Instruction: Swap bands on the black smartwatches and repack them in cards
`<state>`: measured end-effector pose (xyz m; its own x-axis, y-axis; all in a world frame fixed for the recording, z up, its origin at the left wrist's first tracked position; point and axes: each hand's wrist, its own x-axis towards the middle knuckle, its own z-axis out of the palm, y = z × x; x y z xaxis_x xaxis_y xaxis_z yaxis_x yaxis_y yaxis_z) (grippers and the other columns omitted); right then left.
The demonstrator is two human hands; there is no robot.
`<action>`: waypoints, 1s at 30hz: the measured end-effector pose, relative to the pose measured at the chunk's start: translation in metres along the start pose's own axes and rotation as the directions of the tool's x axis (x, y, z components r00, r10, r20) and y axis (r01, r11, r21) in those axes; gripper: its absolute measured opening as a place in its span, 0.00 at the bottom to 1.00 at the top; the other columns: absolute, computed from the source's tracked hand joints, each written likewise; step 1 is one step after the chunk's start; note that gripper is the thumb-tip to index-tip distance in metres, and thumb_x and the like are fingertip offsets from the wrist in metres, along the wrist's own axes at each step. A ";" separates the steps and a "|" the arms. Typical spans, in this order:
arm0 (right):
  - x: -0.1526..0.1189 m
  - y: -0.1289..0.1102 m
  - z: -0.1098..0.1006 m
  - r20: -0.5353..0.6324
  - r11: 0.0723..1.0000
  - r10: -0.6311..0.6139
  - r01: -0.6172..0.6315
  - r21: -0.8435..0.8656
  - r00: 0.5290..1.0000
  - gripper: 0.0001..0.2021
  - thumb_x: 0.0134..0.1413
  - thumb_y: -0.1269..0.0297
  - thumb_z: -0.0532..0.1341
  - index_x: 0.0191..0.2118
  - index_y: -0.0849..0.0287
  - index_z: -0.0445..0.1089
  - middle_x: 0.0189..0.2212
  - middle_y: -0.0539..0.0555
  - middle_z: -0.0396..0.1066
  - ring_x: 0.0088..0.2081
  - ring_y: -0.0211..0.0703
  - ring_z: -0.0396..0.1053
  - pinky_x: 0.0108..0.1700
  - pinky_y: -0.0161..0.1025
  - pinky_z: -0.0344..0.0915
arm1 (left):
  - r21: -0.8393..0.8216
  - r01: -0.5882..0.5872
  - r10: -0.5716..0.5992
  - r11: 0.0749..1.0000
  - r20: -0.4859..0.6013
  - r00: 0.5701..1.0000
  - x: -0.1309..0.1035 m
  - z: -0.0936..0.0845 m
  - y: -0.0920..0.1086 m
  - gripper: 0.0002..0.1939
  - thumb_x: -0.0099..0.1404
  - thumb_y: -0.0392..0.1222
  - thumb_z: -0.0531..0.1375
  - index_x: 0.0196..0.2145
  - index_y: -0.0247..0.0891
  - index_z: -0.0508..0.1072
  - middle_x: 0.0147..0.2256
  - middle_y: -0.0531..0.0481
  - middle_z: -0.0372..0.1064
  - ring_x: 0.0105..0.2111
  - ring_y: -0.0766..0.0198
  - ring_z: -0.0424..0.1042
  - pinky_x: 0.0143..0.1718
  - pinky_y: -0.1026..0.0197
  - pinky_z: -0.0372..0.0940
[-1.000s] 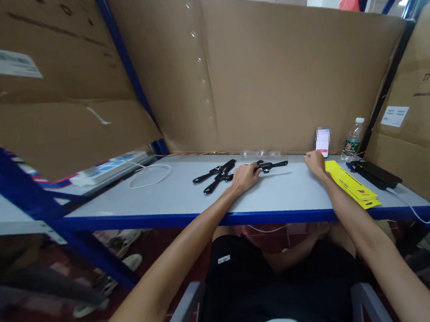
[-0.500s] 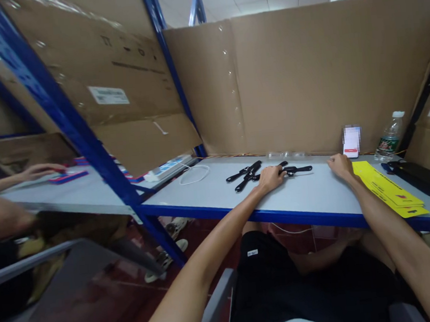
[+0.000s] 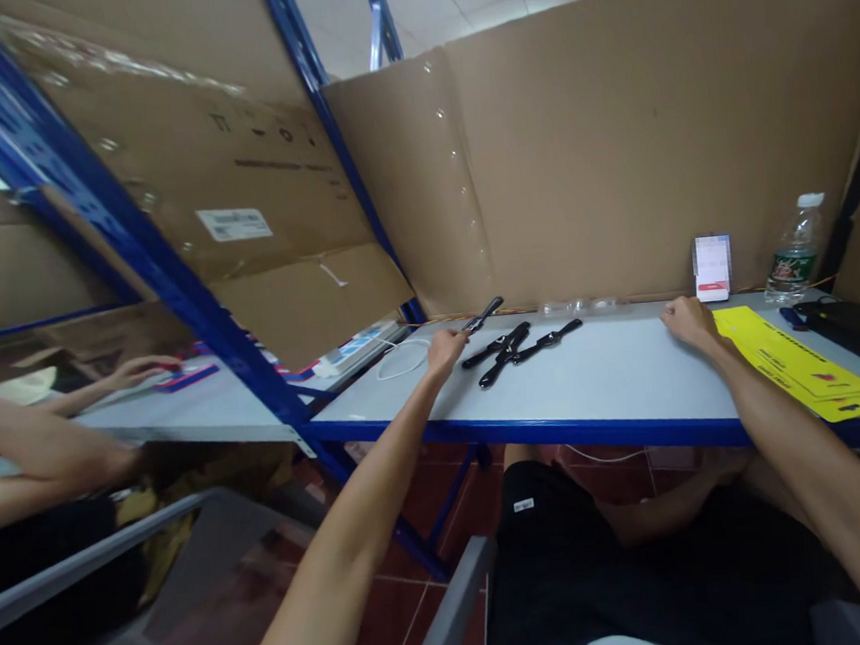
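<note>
My left hand (image 3: pixel 445 349) is closed around one end of a black spokeshave (image 3: pixel 486 312), whose other handle points up and to the right above the shelf. Just right of that hand, several more black spokeshaves (image 3: pixel 506 353) lie crossed over one another on the grey worktop (image 3: pixel 622 376). My right hand (image 3: pixel 690 321) rests on the worktop with its fingers curled in, and I see nothing in it. It is beside a stack of yellow printed cards (image 3: pixel 802 360) and in front of an upright phone (image 3: pixel 712 268).
A clear bottle (image 3: pixel 796 250) and a black case (image 3: pixel 856 330) stand at the right. Clear plastic pieces (image 3: pixel 579 306) lie along the cardboard back wall (image 3: pixel 574 169). At left are a power strip (image 3: pixel 361 347), a white cable (image 3: pixel 395 361), a blue post (image 3: pixel 168 255) and a co-worker's hand (image 3: pixel 144 371).
My left hand has moved left from the spokeshaves, carrying one away and raising its far end. My right hand stays in place. The view has shifted slightly.
</note>
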<state>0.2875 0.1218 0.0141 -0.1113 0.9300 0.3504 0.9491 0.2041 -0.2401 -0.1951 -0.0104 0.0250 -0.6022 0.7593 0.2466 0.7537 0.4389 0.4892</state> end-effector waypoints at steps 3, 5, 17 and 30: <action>-0.002 -0.001 0.000 0.002 1.000 -0.006 0.006 -0.003 1.000 0.12 0.62 0.64 0.60 0.35 0.60 0.81 0.38 0.65 0.80 0.41 0.51 0.76 0.35 0.39 0.58 | 0.103 0.091 -0.092 0.991 0.012 0.996 0.004 -0.001 -0.033 0.20 0.71 0.53 0.54 0.37 0.36 0.79 0.39 0.38 0.80 0.41 0.51 0.76 0.37 0.58 0.62; -0.004 -0.002 -0.001 0.005 1.000 -0.013 0.013 -0.009 1.000 0.12 0.62 0.64 0.60 0.34 0.60 0.81 0.38 0.65 0.80 0.40 0.51 0.76 0.35 0.38 0.58 | 0.173 0.103 -0.107 0.979 0.013 0.994 0.004 -0.001 -0.045 0.21 0.71 0.55 0.54 0.37 0.35 0.78 0.41 0.35 0.79 0.43 0.48 0.77 0.38 0.57 0.62; -0.008 -0.005 -0.004 0.076 0.998 -0.027 0.031 -0.048 0.997 0.14 0.64 0.62 0.58 0.36 0.60 0.81 0.39 0.65 0.80 0.43 0.52 0.77 0.36 0.37 0.59 | 0.427 -0.129 0.135 0.895 0.015 0.991 -0.014 0.006 -0.017 0.25 0.73 0.53 0.49 0.46 0.35 0.81 0.48 0.30 0.78 0.50 0.42 0.75 0.46 0.51 0.67; -0.005 -0.002 -0.003 0.072 0.995 -0.045 0.051 -0.080 0.996 0.13 0.63 0.63 0.58 0.36 0.59 0.81 0.38 0.63 0.80 0.40 0.50 0.76 0.33 0.37 0.57 | 0.297 -0.758 0.730 0.580 0.223 0.646 -0.077 0.063 0.137 0.25 0.75 0.45 0.53 0.67 0.41 0.65 0.58 0.36 0.71 0.59 0.47 0.68 0.57 0.48 0.62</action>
<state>0.2871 0.1158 0.0156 -0.1753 0.9394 0.2945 0.9627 0.2262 -0.1487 -0.0286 0.0214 0.0199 0.2198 0.9182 0.3297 0.9722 -0.1782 -0.1520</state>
